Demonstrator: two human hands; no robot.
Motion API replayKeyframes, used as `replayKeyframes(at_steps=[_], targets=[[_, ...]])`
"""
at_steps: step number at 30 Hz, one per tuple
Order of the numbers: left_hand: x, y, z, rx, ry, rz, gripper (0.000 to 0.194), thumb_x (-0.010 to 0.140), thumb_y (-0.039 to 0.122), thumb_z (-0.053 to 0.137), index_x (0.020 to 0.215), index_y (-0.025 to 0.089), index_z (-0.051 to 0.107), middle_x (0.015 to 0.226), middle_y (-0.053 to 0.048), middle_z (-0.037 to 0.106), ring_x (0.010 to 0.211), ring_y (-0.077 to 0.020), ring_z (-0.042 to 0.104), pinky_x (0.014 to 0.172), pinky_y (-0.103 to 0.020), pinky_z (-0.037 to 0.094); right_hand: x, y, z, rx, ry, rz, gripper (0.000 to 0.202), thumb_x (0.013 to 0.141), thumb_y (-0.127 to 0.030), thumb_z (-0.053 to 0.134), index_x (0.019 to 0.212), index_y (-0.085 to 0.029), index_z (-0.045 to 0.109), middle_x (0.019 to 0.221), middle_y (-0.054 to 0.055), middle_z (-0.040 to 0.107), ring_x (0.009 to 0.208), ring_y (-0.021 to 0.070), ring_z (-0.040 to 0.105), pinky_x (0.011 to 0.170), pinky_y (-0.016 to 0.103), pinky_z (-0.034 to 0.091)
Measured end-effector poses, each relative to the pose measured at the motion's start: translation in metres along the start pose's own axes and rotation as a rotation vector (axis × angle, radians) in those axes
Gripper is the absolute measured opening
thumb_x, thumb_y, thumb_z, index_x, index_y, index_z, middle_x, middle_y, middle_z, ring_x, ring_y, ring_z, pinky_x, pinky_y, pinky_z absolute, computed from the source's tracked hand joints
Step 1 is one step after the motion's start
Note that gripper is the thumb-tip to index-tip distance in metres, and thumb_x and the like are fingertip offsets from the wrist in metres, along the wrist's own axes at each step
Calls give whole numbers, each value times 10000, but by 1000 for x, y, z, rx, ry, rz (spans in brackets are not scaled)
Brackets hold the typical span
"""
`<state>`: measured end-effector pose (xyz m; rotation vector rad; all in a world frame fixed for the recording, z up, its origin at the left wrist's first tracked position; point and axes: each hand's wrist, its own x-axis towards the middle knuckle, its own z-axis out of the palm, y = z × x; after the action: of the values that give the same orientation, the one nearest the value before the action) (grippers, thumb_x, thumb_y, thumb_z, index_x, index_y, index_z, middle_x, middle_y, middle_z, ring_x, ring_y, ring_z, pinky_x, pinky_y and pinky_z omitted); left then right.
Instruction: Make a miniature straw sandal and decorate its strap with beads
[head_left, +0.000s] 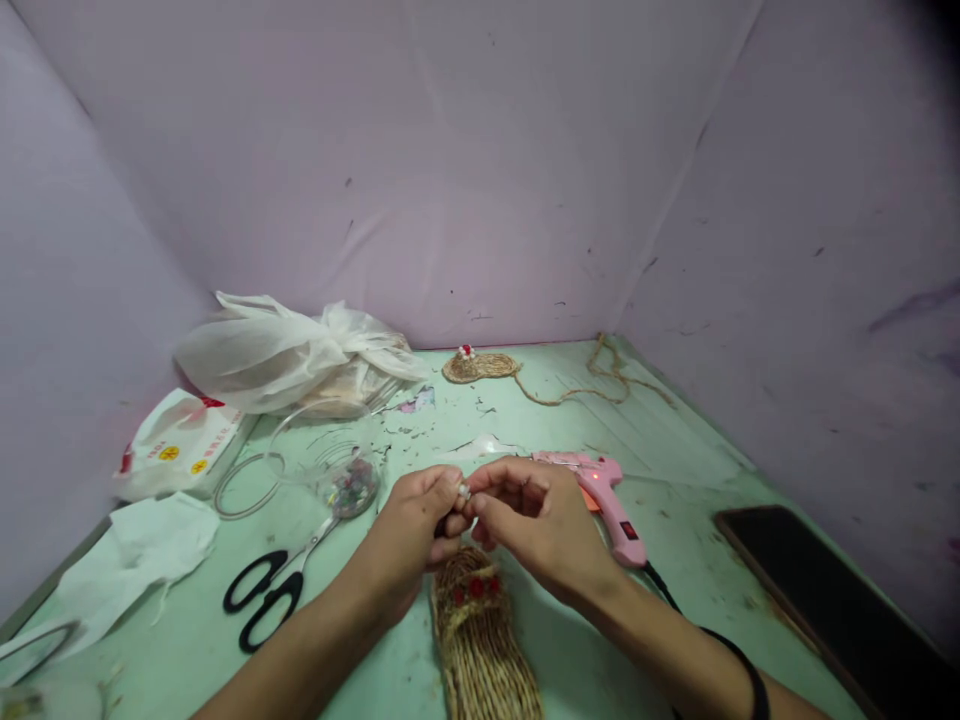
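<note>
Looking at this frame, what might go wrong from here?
The pink glue gun shows a lit red light, so it may be hot, and the right hand is close to its front end. The tiny white piece between the fingertips of both hands could slip. The right forearm might snag the gun's black cord.

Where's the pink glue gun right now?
In the head view, the pink plastic glue gun lies on the green tabletop, just right of the right hand.

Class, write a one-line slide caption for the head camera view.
Two hands hold small white beads above a woven straw slipper, beside a pink glue gun.
</note>
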<state>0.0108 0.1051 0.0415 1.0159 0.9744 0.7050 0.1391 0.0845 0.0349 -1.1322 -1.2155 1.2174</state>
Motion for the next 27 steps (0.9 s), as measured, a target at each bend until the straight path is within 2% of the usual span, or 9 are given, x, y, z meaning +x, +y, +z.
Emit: replayKeyframes(at_steps=[3,6,10,15,19,22,24,27], targets=[[0,-2,1,-42,35,-7,332,679,443,587,611,170,409,494,82,368,395,-17,197,371,-173,81,-1,0,-1,-163,-22,-104,90,701,-175,578,715,-155,664,618,27,685,551,130,622,513,235,494],[0,-4,2,-24,39,11,332,685,443,585,603,168,419,477,81,373,379,-14,204,362,-170,88,-2,0,-3,-262,-56,-139,123,759,-210,574,750,-151,681,677,52,705,608,153,639,573,271,509],[0,-2,-2,124,39,78,351,733,471,542,597,156,469,472,58,417,365,-26,259,360,-180,135,-2,-1,-7,-357,-36,-203,128,787,-191,570,715,-162,673,616,20,673,548,126,593,522,239,470],[-2,3,-9,284,84,191,338,718,439,580,553,157,493,443,57,393,394,-49,296,385,-190,179,-2,3,-11,-538,0,-441,125,803,-149,565,755,-176,677,637,11,677,573,128,606,553,240,460],[-1,1,-9,110,57,85,305,691,415,583,564,158,479,482,49,429,373,-36,298,373,-187,148,-3,6,-11,-628,-42,-614,171,832,-122,514,839,-138,684,703,55,700,611,146,624,577,254,463],[1,-1,-8,-72,25,-26,221,664,336,583,596,154,479,510,48,437,386,-30,301,367,-166,155,-4,5,-11,-597,-93,-613,175,825,-108,518,873,-130,685,734,59,711,633,143,635,595,244,472],[2,-1,-7,-82,19,-44,208,663,322,582,605,150,481,510,54,428,387,-25,289,366,-157,152,-3,4,-11,-588,-87,-598,167,814,-100,529,857,-135,687,734,55,715,634,140,640,599,238,475],[1,-2,-5,11,26,-2,282,710,389,553,593,150,461,507,56,431,360,-16,283,360,-163,130,-3,3,-11,-607,-50,-604,161,805,-94,533,799,-143,687,707,50,711,613,137,635,590,237,471]])
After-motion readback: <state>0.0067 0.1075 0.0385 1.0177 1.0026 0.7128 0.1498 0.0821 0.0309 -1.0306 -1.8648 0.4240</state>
